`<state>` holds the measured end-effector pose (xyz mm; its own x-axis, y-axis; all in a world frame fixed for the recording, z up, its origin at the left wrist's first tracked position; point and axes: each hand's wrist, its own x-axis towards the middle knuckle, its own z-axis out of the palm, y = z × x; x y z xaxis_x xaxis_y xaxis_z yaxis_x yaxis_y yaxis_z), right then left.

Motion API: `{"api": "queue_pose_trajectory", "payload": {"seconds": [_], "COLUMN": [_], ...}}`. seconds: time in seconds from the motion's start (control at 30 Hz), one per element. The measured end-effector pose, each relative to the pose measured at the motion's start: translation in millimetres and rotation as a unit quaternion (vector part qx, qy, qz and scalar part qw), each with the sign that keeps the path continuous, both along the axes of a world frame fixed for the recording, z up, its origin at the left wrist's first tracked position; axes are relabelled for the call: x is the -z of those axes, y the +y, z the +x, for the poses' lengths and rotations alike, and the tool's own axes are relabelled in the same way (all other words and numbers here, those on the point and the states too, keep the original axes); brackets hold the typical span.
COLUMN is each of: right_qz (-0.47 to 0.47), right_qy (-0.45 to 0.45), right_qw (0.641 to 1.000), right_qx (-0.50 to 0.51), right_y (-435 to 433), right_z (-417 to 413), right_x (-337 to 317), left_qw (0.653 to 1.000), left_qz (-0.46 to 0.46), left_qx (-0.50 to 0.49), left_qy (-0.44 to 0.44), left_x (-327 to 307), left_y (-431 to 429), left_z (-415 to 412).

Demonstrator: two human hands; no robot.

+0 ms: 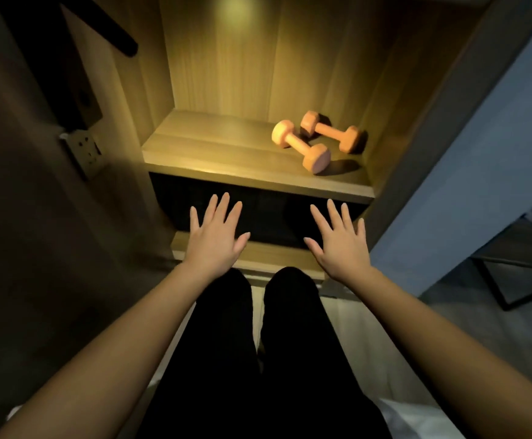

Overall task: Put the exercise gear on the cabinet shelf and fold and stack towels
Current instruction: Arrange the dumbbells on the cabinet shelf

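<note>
Dim room, the only real light a warm lamp inside the open wooden cabinet [226,74] right in front of me. Both hands were out flat, palms down, fingers straight and spread, gripping nothing. My left hand [215,239] and right hand [340,245] hung side by side in front of the dark compartment [268,213] under the lit shelf [207,153]; couldn't tell if they touched anything. Below them were my legs in black trousers [226,343].

The gear was on that shelf, right side: the near dumbbell [301,146] lay slanted w/ one head close to the front edge, and the far dumbbell [331,131] lay just behind it, approx. touching at one end. So that part looked done, imo.

Risks from there: the near dumbbell's heads looked roundish, so a knock from my right hand or a towel pushed in beside it could prob. roll it off the edge, onto my legs. No towel clearly in view. A pale cloth [416,419] showed at the bottom right, but I couldn't tell what it was. Light was poor outside the cabinet, so reaching round blind could mean bumping things.
</note>
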<state>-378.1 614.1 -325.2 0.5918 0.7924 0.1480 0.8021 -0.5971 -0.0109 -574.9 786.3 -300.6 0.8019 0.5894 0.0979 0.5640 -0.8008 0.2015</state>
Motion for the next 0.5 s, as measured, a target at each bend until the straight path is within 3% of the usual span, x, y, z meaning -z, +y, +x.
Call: {"api": "queue_pose_trajectory", "payload": {"seconds": [0.5], "right_qz": [0.009], "right_qy": [0.016], "right_qw": [0.999], "right_qx": [0.029], "right_y": [65], "right_z": [123], "right_x": [-31], "left_qw": [0.994], "left_qz": [0.09], "left_qx": [0.059], "left_qy": [0.032], "left_x": [-1], "left_y": [45], "left_z": [151]}}
